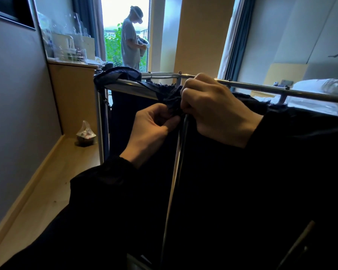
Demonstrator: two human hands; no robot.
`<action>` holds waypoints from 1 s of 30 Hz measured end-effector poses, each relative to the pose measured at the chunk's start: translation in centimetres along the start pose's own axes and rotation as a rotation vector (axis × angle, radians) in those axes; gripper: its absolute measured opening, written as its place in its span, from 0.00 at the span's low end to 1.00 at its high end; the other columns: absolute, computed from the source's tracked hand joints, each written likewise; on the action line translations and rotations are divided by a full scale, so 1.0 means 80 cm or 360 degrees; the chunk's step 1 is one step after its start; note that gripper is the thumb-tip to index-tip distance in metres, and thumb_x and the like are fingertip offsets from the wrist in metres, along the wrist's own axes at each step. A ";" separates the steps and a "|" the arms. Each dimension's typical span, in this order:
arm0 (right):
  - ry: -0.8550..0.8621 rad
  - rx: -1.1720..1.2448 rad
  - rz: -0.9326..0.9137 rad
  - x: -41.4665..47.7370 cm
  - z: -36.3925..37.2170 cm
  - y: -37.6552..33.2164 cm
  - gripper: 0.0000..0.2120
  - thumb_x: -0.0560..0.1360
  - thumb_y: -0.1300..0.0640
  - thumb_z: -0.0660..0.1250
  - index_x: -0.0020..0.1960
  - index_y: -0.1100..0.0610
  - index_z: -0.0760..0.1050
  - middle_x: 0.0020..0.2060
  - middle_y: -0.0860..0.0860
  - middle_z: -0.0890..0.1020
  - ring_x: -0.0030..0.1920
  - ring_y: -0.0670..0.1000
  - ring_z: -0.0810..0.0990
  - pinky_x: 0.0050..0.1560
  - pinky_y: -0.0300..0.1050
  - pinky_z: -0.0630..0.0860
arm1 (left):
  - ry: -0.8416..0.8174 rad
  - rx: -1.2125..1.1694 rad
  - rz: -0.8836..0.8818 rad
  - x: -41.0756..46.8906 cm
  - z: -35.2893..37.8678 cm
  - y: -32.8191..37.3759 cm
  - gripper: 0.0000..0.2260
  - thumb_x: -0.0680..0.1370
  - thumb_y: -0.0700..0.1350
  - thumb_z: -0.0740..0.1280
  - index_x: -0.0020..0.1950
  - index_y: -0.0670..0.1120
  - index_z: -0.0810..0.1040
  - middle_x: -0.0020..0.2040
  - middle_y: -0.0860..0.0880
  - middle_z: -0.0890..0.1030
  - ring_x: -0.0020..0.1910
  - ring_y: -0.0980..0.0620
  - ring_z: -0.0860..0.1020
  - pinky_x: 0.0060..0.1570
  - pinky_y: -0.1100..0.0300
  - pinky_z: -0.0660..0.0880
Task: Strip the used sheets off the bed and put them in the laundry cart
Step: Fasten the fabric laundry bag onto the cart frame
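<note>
Both hands work at the top corner of the laundry cart [100, 123]: the left hand [151, 131] pinches a bunch of dark bag cloth [171, 100], the right hand [217, 111] clutches the same bunch beside the metal rail [261, 88]. Beyond the cart, white sheets [318, 108] lie on the bed [308, 85]; another person [130, 41] stands at the window

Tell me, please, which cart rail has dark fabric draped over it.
The left rail; dark fabric covers its far end, while the long right rail shows bare metal.
</note>
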State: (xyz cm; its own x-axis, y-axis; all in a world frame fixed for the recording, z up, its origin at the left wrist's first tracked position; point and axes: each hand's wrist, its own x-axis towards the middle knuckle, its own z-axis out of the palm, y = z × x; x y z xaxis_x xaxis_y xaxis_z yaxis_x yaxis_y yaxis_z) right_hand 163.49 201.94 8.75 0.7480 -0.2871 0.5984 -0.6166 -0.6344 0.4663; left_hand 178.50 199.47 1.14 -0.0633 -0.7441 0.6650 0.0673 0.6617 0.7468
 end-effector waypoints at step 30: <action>-0.0666 0.0697 0.0785 0.021 -0.035 0.011 0.23 0.73 0.58 0.63 0.68 0.58 0.69 0.60 0.59 0.73 0.56 0.62 0.75 0.56 0.57 0.74 | -0.0022 0.1607 -0.0014 0.049 -0.014 0.081 0.13 0.72 0.49 0.60 0.48 0.41 0.76 0.47 0.44 0.77 0.47 0.45 0.75 0.49 0.53 0.69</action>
State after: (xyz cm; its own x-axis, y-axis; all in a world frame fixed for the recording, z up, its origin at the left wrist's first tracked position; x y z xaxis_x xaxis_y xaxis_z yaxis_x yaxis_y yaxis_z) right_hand 163.53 202.95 12.03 0.4969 -0.8011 0.3336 -0.8137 -0.5637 -0.1416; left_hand 179.82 200.75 8.55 -0.0717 -0.7526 0.6546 -0.8073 0.4292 0.4051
